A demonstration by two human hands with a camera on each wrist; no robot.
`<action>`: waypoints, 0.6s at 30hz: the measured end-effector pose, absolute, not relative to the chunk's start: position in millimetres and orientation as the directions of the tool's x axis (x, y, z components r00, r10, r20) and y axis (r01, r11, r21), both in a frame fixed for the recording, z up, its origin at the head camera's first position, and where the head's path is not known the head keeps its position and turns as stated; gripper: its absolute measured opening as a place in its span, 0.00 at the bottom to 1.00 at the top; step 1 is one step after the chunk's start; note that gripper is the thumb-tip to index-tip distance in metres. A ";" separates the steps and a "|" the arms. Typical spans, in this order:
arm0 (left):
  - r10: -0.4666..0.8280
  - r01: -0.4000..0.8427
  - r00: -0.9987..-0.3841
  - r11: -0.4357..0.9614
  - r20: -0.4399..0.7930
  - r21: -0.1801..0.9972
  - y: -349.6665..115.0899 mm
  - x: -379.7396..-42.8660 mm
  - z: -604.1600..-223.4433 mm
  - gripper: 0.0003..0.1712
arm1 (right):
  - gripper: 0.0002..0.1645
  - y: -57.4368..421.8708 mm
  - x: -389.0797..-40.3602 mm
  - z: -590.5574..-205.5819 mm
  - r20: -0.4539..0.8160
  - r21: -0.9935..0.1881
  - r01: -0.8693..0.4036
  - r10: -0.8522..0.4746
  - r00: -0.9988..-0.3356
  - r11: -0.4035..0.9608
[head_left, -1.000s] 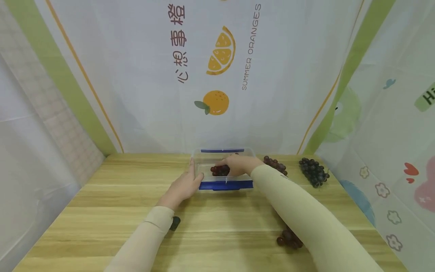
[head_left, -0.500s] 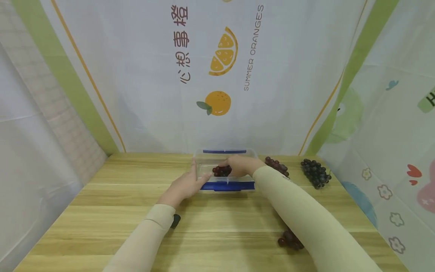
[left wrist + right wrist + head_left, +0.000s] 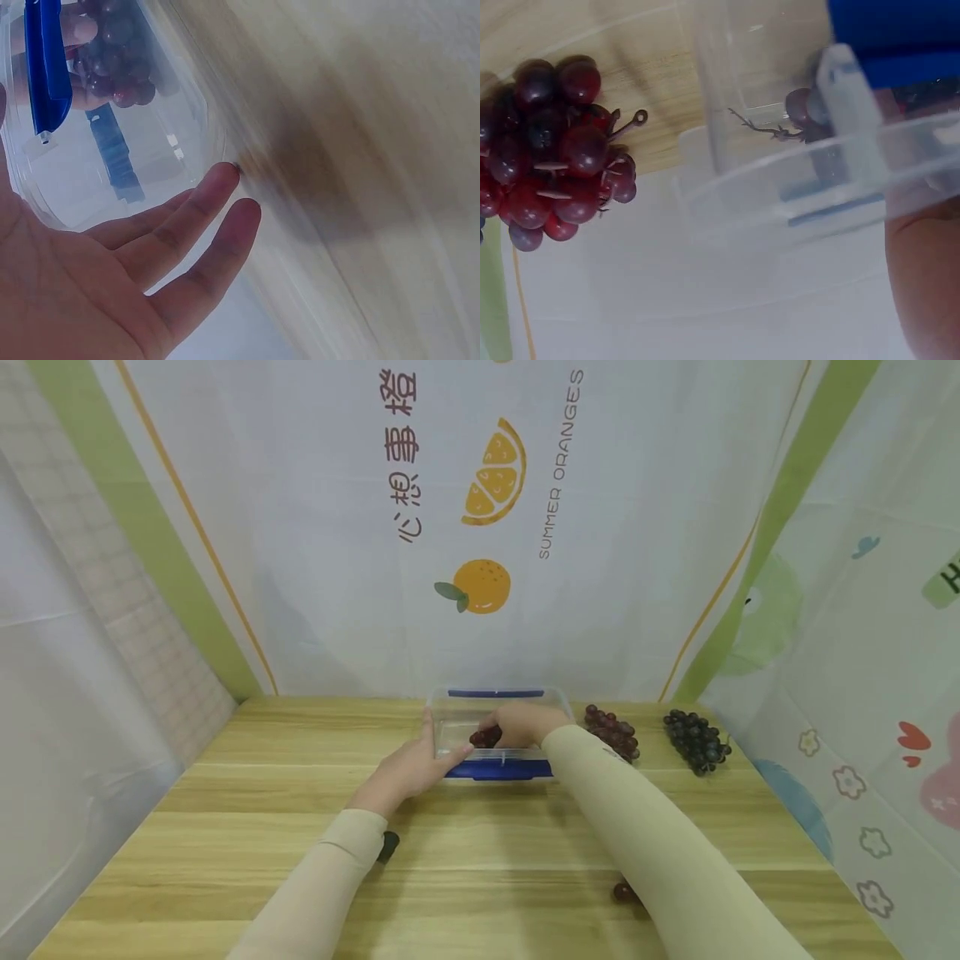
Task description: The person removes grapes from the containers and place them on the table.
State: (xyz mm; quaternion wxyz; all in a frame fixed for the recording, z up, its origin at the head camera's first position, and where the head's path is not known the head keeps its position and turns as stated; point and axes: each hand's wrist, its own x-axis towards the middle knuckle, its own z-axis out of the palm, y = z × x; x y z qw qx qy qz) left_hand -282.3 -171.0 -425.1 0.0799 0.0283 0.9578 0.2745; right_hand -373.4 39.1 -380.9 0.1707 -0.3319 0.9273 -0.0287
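A clear box (image 3: pixel 450 727) with blue clips (image 3: pixel 497 769) sits on the far middle of the wooden surface (image 3: pixel 225 827), its long axis running left to right, parallel to the back wall; one blue clip lies along the near long side and another along the far side. The left hand (image 3: pixel 408 768) rests against the box's near left corner with fingers straight and relaxed, the thumb lying along the left short wall; the left wrist view shows the fingertips (image 3: pixel 225 176) against the clear wall. The right hand (image 3: pixel 525 724) reaches into the box from the right and its fingers curl over a red bunch (image 3: pixel 483 737) of grapes that sits inside, near the middle of the box floor. The right wrist view shows a bit of that bunch and its stem through the clear wall. The surface is light wood with lengthwise grain, closed in by white printed curtains: oranges and lettering behind, green bands at the corners. Just right of the box lies a second red bunch (image 3: pixel 611 732), and farther right a dark bunch (image 3: pixel 693 739), both on bare wood. A single red grape (image 3: pixel 622 892) shows beside the right sleeve near the front edge.
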 end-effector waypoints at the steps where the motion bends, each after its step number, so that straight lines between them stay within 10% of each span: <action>1: 0.097 0.008 -0.985 0.847 -0.140 0.531 -171.4 -281.8 -424.6 0.76 | 0.25 37.6 -372.9 -380.4 -0.300 -0.165 -0.606 -0.625 -0.721 0.778; 18: 0.109 0.011 -0.982 0.852 -0.156 0.523 -171.3 -282.3 -421.8 0.76 | 0.31 34.2 -383.4 -380.2 -0.390 -0.123 -0.607 -0.600 -0.698 0.786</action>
